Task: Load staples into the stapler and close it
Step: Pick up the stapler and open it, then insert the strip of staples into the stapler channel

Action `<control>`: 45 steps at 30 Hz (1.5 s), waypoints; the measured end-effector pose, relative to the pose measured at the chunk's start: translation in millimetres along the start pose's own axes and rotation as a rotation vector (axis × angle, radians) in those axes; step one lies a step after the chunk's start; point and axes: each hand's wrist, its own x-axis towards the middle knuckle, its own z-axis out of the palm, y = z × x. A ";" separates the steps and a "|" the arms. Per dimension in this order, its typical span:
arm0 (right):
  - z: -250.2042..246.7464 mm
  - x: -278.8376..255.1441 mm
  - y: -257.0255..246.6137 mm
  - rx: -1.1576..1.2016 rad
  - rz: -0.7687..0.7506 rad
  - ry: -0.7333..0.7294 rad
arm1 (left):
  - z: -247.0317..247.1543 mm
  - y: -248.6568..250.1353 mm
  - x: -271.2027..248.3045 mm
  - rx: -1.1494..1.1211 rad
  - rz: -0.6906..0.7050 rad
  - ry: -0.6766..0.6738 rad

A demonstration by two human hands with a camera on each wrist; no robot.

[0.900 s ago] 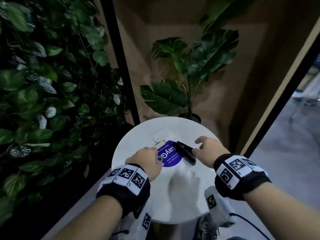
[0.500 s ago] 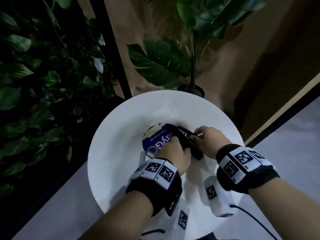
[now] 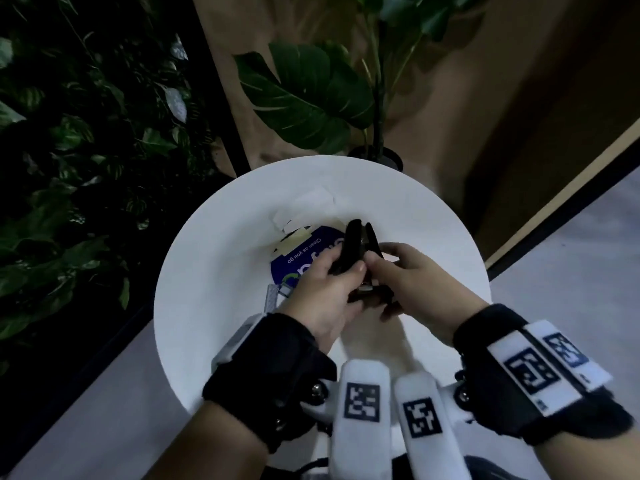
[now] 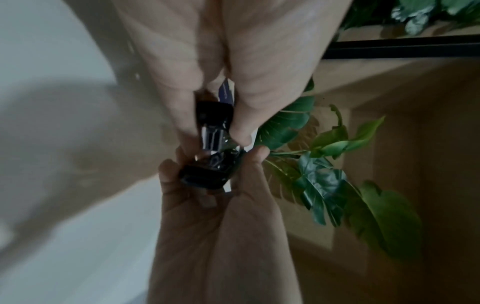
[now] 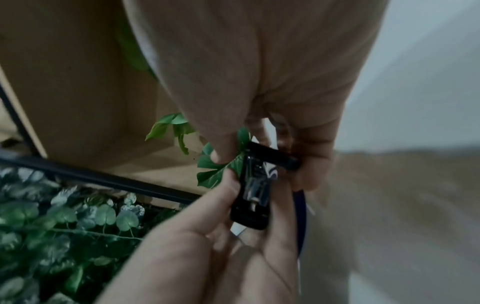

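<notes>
The black stapler is held up off the round white table, between the 2 hands and hinged open: in the head view its 2 black halves spread apart in a narrow V pointing away from the person. Both wrist views show the shiny metal staple channel exposed between the halves. Whether any staples sit in it cannot be told; the metal is too blurred.

The left hand grips 1 half of the stapler, its thumb curled along one side and its other fingers wrapped round the other. The right hand pinches the other half, thumb on one edge and fingers curled behind it; in the right wrist view that half stands almost at a right angle to the channel piece. The fingertips of the 2 hands nearly touch over the stapler.

On the table under and beyond the hands lies a blue card with white print, including the words "Clean as you go". Just past it sits a piece of white paper. A grey strip shows at the left wrist, too unclear to name.

Both wrists wear black bands with white marker tags. Behind the table stands a potted monstera plant against a tan wall, and a wall of dark green foliage fills the left.
</notes>
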 end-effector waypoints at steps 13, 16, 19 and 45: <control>12.4 -14.8 16.2 0.354 -0.018 -0.223 | -46.5 34.6 -32.6 0.640 0.085 -0.017; 11.4 -16.0 23.0 0.445 0.000 -0.277 | -47.9 62.2 -30.2 0.652 0.076 0.014; 19.6 -15.5 28.6 0.569 -0.017 -0.341 | -45.0 85.7 -22.6 0.767 0.154 0.006; 61.7 -13.4 57.3 0.987 0.015 -0.432 | -44.6 93.3 32.7 1.211 0.266 0.190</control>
